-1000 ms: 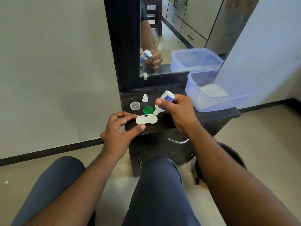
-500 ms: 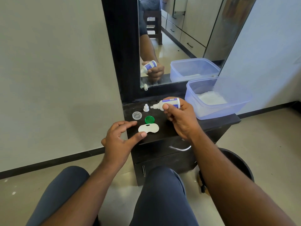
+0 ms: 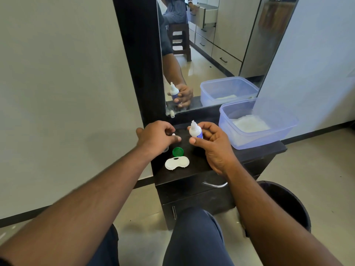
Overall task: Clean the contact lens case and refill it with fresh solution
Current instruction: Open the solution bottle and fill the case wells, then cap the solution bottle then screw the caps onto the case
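A: Head view, only feed I have. Contact lens case (image 3: 177, 163) lies flat on the dark cabinet top (image 3: 203, 167), near its front edge, wells up and uncapped. Both hands are beyond it, towards the mirror (image 3: 211, 54), neither touching it. Green cap (image 3: 177, 151) sits just behind the case, almost touching.

B: Hand poses?

A: I log the right hand (image 3: 213, 143) curled round the solution bottle (image 3: 195, 130), thumb in front, fingers behind; bottle upright, nozzle up and uncapped. Left hand (image 3: 158, 136) is reached forward, palm down, fingers bent over the small white bottle cap (image 3: 173, 134). Only a sliver of that cap shows under the fingers, and I cannot tell whether they pinch it or merely hover. The hands are apart, a gap between them.

B: Surroundings, obstructions?

A: Clear plastic tub (image 3: 257, 125) stands on the right end of the top, something white inside. A clear round piece (image 3: 166, 148) peeks from under the left wrist, mostly hidden. The mirror shows the bottle hand and tub in reflection. Drawer handle (image 3: 215, 184) is below the top, black bin (image 3: 288, 206) on the floor to the right, my view's knees (image 3: 194, 237) in the foreground. The left forearm crosses the cabinet's left edge but leaves the case in full sight.
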`<action>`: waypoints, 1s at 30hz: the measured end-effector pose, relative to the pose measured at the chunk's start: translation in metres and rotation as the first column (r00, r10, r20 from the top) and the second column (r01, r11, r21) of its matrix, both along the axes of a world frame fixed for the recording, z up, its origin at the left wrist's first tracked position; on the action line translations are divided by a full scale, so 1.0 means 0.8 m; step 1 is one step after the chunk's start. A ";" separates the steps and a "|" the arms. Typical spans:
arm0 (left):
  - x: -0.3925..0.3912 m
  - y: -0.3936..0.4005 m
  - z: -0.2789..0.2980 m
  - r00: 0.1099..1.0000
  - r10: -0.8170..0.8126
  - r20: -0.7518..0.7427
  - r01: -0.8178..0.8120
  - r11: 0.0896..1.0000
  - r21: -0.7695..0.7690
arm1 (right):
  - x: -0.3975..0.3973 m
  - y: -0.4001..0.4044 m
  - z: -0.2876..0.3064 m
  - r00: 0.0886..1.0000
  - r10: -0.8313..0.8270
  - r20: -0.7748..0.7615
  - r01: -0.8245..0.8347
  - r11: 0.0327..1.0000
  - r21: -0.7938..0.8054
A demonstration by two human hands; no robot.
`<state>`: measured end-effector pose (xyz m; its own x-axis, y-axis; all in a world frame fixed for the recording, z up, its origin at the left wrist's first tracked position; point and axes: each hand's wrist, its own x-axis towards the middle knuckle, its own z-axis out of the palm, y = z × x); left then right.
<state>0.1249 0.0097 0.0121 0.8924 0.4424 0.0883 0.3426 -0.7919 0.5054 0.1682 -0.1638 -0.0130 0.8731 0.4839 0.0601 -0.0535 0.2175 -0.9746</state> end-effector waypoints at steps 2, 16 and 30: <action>0.004 -0.002 -0.001 1.000 -0.001 -0.008 0.001 1.000 0.016 | 0.000 0.000 -0.001 1.000 0.001 0.000 -0.001 1.000 0.001; -0.020 -0.021 0.043 0.892 -0.051 0.448 0.250 0.884 -0.396 | 0.001 0.006 -0.003 0.998 -0.047 0.050 0.056 0.976 -0.208; -0.020 -0.023 0.036 0.920 -0.180 0.349 0.292 0.907 -0.303 | -0.002 0.006 -0.001 0.995 -0.029 0.090 0.050 0.969 -0.243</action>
